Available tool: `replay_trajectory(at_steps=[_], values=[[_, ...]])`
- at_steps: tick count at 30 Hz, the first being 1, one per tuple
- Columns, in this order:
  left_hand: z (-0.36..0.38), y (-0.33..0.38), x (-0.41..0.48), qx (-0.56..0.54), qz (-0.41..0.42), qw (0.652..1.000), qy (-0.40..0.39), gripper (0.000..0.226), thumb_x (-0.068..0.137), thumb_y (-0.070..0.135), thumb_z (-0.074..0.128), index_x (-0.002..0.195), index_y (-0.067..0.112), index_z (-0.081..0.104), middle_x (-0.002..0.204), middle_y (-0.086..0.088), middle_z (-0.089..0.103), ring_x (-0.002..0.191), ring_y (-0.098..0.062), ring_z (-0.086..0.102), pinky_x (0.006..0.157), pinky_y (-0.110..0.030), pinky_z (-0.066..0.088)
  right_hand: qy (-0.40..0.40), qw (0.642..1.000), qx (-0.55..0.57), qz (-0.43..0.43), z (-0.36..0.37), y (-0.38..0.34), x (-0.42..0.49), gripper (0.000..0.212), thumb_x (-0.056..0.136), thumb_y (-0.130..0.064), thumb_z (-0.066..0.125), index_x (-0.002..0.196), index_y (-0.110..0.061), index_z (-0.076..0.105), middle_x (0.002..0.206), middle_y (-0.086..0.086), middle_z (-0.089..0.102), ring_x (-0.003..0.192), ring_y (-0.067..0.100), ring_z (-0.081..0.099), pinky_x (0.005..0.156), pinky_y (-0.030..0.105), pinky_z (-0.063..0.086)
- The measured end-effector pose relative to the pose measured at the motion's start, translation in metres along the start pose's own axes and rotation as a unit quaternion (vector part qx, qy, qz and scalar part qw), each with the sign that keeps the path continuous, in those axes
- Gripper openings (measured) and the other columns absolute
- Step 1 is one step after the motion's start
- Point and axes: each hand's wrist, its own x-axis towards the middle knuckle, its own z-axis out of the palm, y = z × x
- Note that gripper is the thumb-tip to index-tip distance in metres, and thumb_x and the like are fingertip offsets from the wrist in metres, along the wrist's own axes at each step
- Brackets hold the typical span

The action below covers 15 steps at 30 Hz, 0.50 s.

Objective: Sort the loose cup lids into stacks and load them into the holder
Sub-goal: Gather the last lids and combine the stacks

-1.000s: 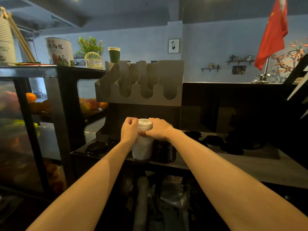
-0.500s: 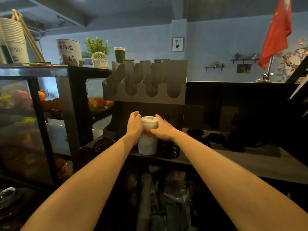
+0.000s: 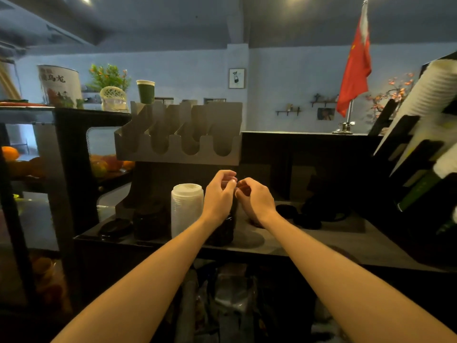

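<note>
A tall white lid stack [image 3: 187, 210] stands free on the dark counter [image 3: 321, 241]. Just right of it is a black lid stack [image 3: 221, 231]. My left hand [image 3: 218, 195] and my right hand [image 3: 256, 200] curl round its upper part from either side; its top is lost in shadow between my fingers. Another black stack [image 3: 150, 224] stands left of the white one, with a loose black lid [image 3: 115, 227] beside it. More loose black lids [image 3: 286, 210] lie to the right. The grey metal lid holder [image 3: 178, 154] sits above, its slots showing no lids.
A glass display case [image 3: 61, 149] with fruit stands at the left. Angled sleeves of white cups [image 3: 430, 95] jut in from the right. A flag on a stand [image 3: 356, 70] is on the back ledge. Bags and clutter fill the space under the counter.
Both hands have let go of the white lid stack and shifted right onto the black stack. The white stack now stands alone. The camera has drifted right and moved closer.
</note>
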Motion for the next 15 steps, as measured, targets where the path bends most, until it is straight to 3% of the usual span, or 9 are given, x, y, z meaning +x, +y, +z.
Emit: replay_trajectory(at_steps=[5,11,15], values=[[0.054,-0.005,-0.017,-0.01,0.005,0.998,-0.06,0.017,0.103,0.019,0.055,0.117,0.028,0.057,0.107,0.013,0.064,0.102,-0.003,0.063,0.083,-0.013,0.05,0.034,0.998,-0.044,0.027,-0.034,0.043,-0.016,0.02,0.099,-0.035,0.059,0.114,-0.022,0.064,0.104,-0.003,0.069,0.095,0.016,0.064,0.084,0.038,0.057],[0.101,-0.024,-0.027,-0.033,-0.062,0.994,-0.087,0.017,0.103,0.021,0.055,0.119,0.026,0.058,0.108,0.013,0.063,0.101,-0.004,0.062,0.071,-0.01,0.047,0.037,0.995,-0.072,0.063,-0.059,0.085,-0.031,0.013,0.099,-0.031,0.058,0.112,-0.029,0.061,0.105,-0.009,0.065,0.095,0.011,0.062,0.084,0.036,0.056],[0.122,-0.048,-0.029,0.058,-0.083,0.991,-0.087,0.026,0.101,0.021,0.056,0.126,0.024,0.059,0.122,0.008,0.06,0.116,-0.013,0.059,0.091,-0.025,0.047,0.044,0.987,-0.128,0.084,-0.067,0.123,-0.038,0.025,0.097,-0.031,0.059,0.122,-0.029,0.056,0.121,-0.008,0.054,0.108,0.012,0.056,0.085,0.032,0.052]])
